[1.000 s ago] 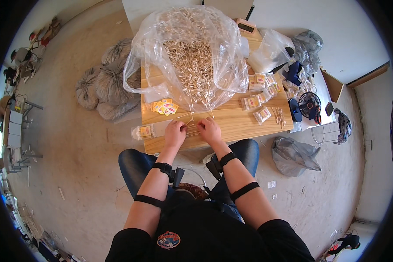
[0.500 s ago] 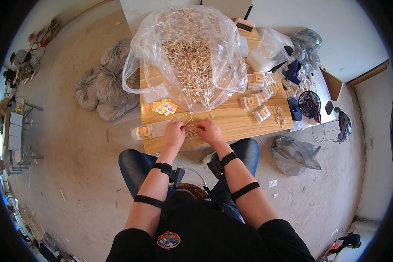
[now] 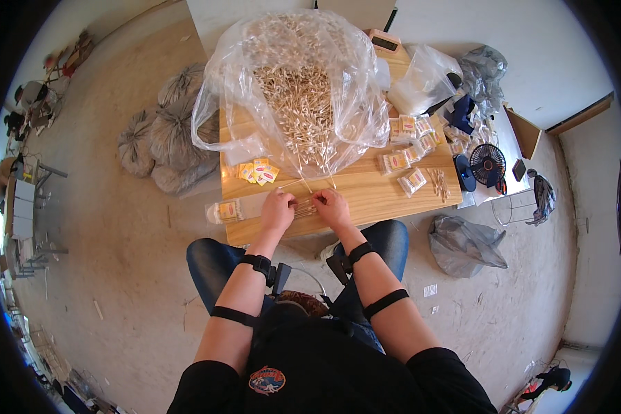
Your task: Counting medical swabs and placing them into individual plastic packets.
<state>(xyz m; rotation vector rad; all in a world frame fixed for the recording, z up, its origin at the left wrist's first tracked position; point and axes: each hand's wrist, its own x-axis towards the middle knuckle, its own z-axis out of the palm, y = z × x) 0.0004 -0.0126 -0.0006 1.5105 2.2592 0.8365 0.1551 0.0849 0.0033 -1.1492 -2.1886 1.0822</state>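
Close together at the table's front edge, my two hands work over a small bunch of cotton swabs [image 3: 304,208]. My left hand [image 3: 277,211] is closed, its fingertips pinching the swabs' left ends. From the other side my right hand [image 3: 332,210] has its fingers closed on the right ends. A few loose swabs lie just beyond my fingers. Behind them a large clear plastic bag [image 3: 214,103] gapes toward me, holding a heap of swabs [image 3: 297,103]. Left of my left hand lies a clear packet with a yellow label [image 3: 225,211], overhanging the table edge.
Yellow-and-white cards [image 3: 259,171] lie on the wooden table [image 3: 366,186] at left. At right are several filled swab packets [image 3: 412,182] and loose swabs [image 3: 439,183]. Beyond stand a small black fan [image 3: 488,164] and a pink clock [image 3: 384,41]. A grey bag [image 3: 466,241] rests on the floor.
My hands have barely moved and still hold the swabs between them. The loose swabs just past my fingertips lie slightly differently. The whole view has shifted a little.
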